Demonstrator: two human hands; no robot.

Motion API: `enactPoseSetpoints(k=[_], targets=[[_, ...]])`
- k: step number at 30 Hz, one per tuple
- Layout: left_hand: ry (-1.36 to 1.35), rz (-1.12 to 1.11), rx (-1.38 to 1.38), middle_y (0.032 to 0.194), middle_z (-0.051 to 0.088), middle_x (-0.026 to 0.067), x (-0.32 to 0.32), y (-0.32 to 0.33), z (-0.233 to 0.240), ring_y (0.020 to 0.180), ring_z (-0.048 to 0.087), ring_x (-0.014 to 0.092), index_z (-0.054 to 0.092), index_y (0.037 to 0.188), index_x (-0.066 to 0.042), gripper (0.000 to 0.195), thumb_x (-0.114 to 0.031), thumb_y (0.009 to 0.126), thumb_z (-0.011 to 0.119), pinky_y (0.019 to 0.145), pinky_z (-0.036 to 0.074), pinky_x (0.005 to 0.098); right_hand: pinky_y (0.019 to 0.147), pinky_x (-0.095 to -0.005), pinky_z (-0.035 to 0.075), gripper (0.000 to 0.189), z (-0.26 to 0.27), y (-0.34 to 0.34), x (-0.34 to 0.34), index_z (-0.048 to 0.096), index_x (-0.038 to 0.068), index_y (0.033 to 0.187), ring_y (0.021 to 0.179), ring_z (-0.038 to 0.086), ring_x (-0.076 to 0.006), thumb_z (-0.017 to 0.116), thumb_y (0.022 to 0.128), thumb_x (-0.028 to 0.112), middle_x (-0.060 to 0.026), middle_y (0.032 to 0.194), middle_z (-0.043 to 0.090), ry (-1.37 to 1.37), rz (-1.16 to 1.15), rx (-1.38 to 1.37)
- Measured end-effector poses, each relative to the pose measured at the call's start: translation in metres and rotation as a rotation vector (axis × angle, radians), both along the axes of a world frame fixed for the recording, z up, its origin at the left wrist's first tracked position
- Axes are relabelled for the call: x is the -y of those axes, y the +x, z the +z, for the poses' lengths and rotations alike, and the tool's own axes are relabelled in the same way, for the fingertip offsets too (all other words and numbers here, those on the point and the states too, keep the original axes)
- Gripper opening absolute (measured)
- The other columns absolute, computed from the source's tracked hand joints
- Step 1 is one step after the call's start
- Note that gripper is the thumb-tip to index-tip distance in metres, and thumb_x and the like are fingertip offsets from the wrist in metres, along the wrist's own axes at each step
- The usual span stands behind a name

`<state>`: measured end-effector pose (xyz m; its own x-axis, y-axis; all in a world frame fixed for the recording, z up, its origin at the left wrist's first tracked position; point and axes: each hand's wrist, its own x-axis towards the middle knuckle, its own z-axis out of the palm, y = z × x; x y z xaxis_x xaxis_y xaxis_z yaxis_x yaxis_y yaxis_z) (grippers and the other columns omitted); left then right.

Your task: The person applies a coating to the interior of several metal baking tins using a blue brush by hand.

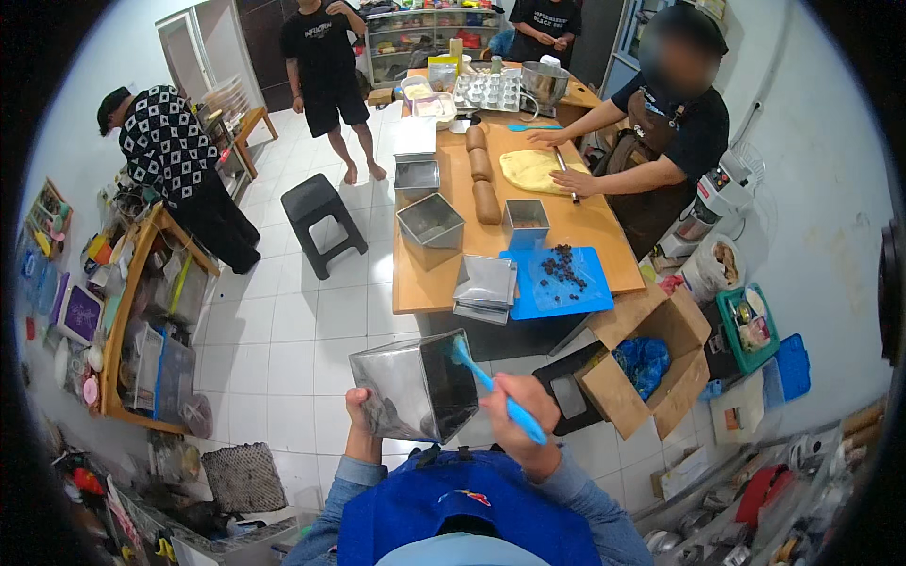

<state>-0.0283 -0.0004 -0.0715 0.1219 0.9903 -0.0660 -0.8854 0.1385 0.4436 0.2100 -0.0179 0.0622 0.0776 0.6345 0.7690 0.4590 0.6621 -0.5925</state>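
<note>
My left hand [359, 410] grips a square metal loaf tin [396, 389] from its left side and underside. The tin is tilted, its opening turned to the right. In my right hand [524, 417] is a light-blue pastry brush [483, 375], held by its handle. The bristles touch the tin's upper rim or inner wall; which of the two I cannot tell. Beyond the tin, at the table's near edge, lies a stack of metal lids or trays [485, 281]. Beside it a blue cutting board [594, 276] carries dark chocolate-like pieces [563, 269] on clear plastic.
On the wooden table [417, 283] stand metal tins [430, 221] and brown dough pieces [487, 201]. A co-worker [658, 141] presses a rolling pin [564, 166] on yellow dough [527, 170]. A black stool [322, 212] and a cardboard box [676, 396] stand around. Other people are further back.
</note>
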Motion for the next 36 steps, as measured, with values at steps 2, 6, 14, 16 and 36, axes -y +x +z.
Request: enactPoseSetpoints(k=[2,6,14,16,36], targets=[[0.013,0.004,-0.025,0.11,0.059,0.0209,-0.002,0.004,-0.006,0.093,0.062,0.035,0.044,0.124,0.007,0.075,-0.034,0.063,0.061,0.083,0.053,0.0442,0.048,-0.0261,0.048,0.014,-0.001,-0.005,0.0,0.06,-0.003,0.089,0.054,0.063,-0.0176,0.063,0.075,-0.007,-0.0116,0.07,0.061,0.047,0.006,0.057],[0.022,0.032,-0.063,0.112,0.058,0.0202,0.0,0.006,-0.005,0.096,0.061,0.033,0.045,0.123,0.007,0.074,-0.034,0.063,0.06,0.083,0.053,0.0401,0.046,-0.028,0.044,0.013,0.01,0.001,0.007,0.061,-0.001,0.086,0.05,0.059,-0.0175,0.062,0.075,-0.008,-0.0101,0.064,0.058,-0.247,0.186,-0.059],[0.064,0.036,-0.094,0.121,0.052,0.0205,-0.004,0.023,0.024,0.105,0.057,0.033,0.039,0.129,0.004,0.078,-0.038,0.066,0.058,0.087,0.051,0.0418,0.05,-0.0297,0.047,0.021,0.028,0.012,0.008,0.064,-0.001,0.09,0.058,0.061,-0.0244,0.07,0.071,-0.005,-0.0135,0.07,0.062,-0.166,0.324,0.093],[0.048,0.106,-0.086,0.119,0.053,0.0214,-0.005,0.023,0.027,0.104,0.057,0.033,0.04,0.128,0.005,0.077,-0.037,0.066,0.058,0.087,0.051,0.0407,0.053,-0.0301,0.048,0.022,0.03,0.021,0.013,0.064,0.0,0.088,0.06,0.062,-0.0245,0.074,0.069,-0.002,-0.0139,0.075,0.064,-0.27,0.34,0.136],[0.002,-0.072,-0.078,0.122,0.051,0.0237,-0.001,0.059,0.03,0.104,0.057,0.035,0.036,0.13,0.007,0.087,-0.035,0.058,0.058,0.088,0.05,0.0422,0.061,-0.0363,0.048,0.017,0.019,0.047,-0.01,0.056,0.002,0.082,0.069,0.061,-0.0301,0.066,0.068,0.0,-0.0128,0.079,0.061,-0.106,0.354,0.164]])
